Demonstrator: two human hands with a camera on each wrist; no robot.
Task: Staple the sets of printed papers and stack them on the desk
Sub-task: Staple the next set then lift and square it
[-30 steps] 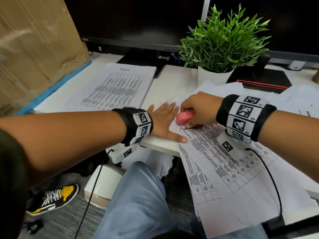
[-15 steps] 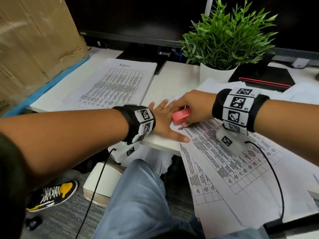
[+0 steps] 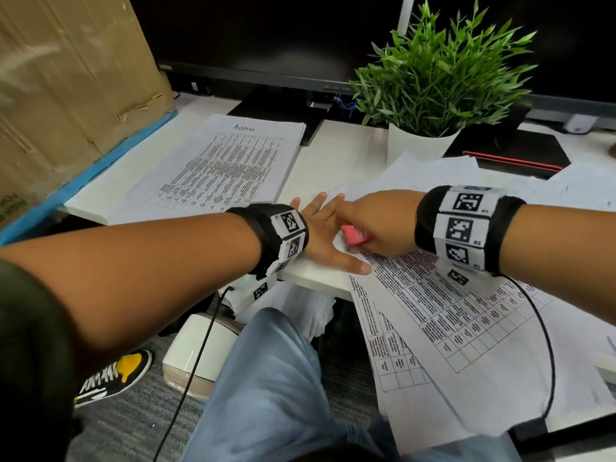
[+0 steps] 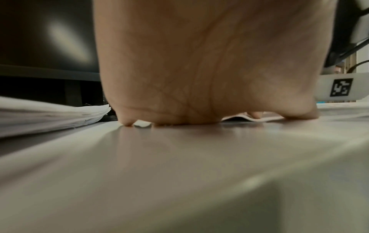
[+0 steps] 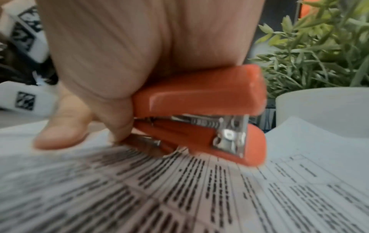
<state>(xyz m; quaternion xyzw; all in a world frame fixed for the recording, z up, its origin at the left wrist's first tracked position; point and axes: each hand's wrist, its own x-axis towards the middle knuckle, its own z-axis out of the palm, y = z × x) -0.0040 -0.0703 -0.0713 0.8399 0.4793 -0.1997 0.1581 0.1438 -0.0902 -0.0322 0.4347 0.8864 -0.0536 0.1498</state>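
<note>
My right hand (image 3: 376,225) grips a small red stapler (image 3: 353,235) (image 5: 201,113) at the upper left corner of a set of printed papers (image 3: 443,301) (image 5: 179,189) that overhangs the desk's front edge. The stapler's mouth is hidden by my fingers. My left hand (image 3: 325,233) (image 4: 199,66) lies flat on the white desk (image 4: 179,173) beside that corner, fingers straight, thumb (image 3: 355,265) on the paper's edge. A neat stack of papers headed "Admin" (image 3: 230,165) (image 4: 46,115) lies at the back left.
A potted green plant (image 3: 433,81) (image 5: 319,52) stands just behind my hands. A dark monitor (image 3: 266,35) and its stand sit at the back, a black and red notebook (image 3: 513,155) at the right. Cardboard (image 3: 66,78) leans at the left. More loose sheets (image 3: 566,195) spread right.
My right hand has shifted slightly left with the stapler, now overlapping the left hand's fingers. The left hand stays flat on the desk.
</note>
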